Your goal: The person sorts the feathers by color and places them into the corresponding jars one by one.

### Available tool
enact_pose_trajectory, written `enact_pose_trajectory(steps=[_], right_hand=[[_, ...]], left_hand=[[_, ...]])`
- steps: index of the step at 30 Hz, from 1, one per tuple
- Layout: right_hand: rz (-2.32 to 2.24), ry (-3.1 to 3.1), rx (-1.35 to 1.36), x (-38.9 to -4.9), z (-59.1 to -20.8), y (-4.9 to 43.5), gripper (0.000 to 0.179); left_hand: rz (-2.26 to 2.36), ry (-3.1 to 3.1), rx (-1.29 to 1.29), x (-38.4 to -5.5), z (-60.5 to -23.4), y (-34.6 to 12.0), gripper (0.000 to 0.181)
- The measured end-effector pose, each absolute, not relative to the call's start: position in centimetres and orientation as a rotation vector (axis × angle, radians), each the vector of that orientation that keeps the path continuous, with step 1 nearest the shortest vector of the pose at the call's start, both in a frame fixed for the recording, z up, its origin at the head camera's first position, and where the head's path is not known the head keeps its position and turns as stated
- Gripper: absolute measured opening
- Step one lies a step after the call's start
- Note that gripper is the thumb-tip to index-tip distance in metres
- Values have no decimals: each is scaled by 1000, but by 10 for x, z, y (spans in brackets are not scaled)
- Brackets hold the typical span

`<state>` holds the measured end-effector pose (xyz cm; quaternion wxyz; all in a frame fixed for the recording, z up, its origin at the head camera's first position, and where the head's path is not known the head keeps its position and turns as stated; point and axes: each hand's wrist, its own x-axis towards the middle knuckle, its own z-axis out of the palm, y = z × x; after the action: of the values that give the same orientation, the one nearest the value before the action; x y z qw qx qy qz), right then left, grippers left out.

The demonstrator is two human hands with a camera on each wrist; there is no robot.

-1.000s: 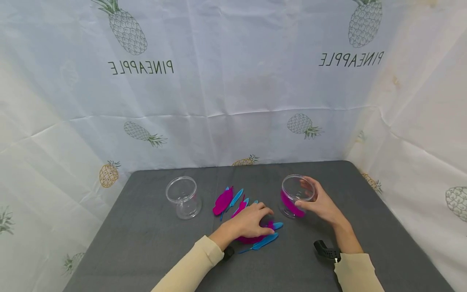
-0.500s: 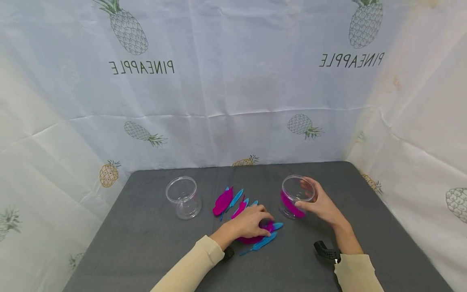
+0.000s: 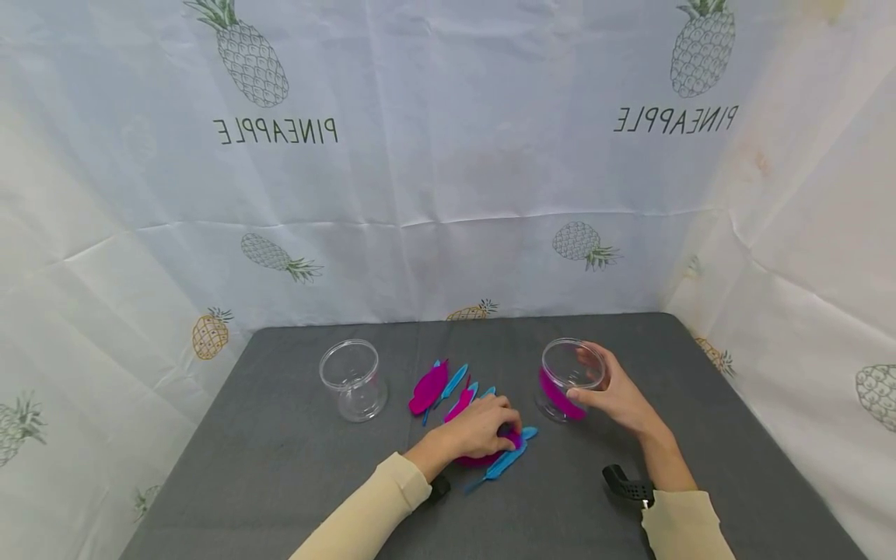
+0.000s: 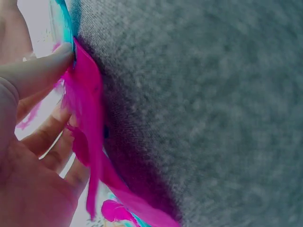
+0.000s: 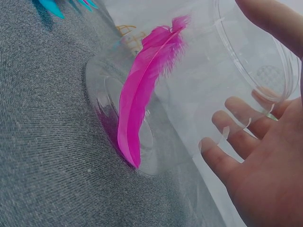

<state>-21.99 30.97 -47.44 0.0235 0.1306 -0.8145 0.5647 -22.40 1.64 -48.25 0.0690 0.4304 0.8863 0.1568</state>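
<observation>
Curled tighter now, the left of the hands (image 3: 476, 429) pinches feathers (image 4: 90, 101).

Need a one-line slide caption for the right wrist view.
The right hand holds a clear jar on grey cloth, one pink feather slanting inside.

table (image 3: 280, 467) before curtain (image 3: 448, 171). left jar (image 3: 361, 393) upright on table, left half. right jar (image 3: 548, 358) upright on right half, about level with left jar. back feathers (image 3: 428, 387) between jars, nearer left jar, some overlapping. front feathers (image 3: 507, 462) closer to person, between left hand (image 3: 479, 428) thumb and fingers and below it, ends poking out right and front. single feather (image 3: 560, 397) slanted in right jar, lower end at base. right hand (image 3: 616, 393) around right side of right jar. strap (image 3: 628, 484) at right wrist, in front of right jar.
</observation>
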Motion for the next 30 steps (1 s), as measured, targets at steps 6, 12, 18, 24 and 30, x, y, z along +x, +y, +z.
enact_pose_trajectory(steps=[6, 12, 18, 24, 30], right_hand=[[1739, -2522, 408, -221, -476, 309, 95], [1741, -2520, 411, -220, -474, 309, 94], [1747, -2509, 424, -218, -471, 309, 93], [1767, -2505, 423, -218, -472, 309, 94], [1761, -2514, 421, -218, -473, 310, 95]], left_hand=[[499, 2665, 1282, -224, -483, 16, 13], [480, 2658, 1282, -223, -476, 16, 15], [545, 2643, 1279, -224, -468, 15, 15], [647, 2666, 1270, -228, -462, 14, 14], [821, 2672, 1250, -232, -453, 14, 12]])
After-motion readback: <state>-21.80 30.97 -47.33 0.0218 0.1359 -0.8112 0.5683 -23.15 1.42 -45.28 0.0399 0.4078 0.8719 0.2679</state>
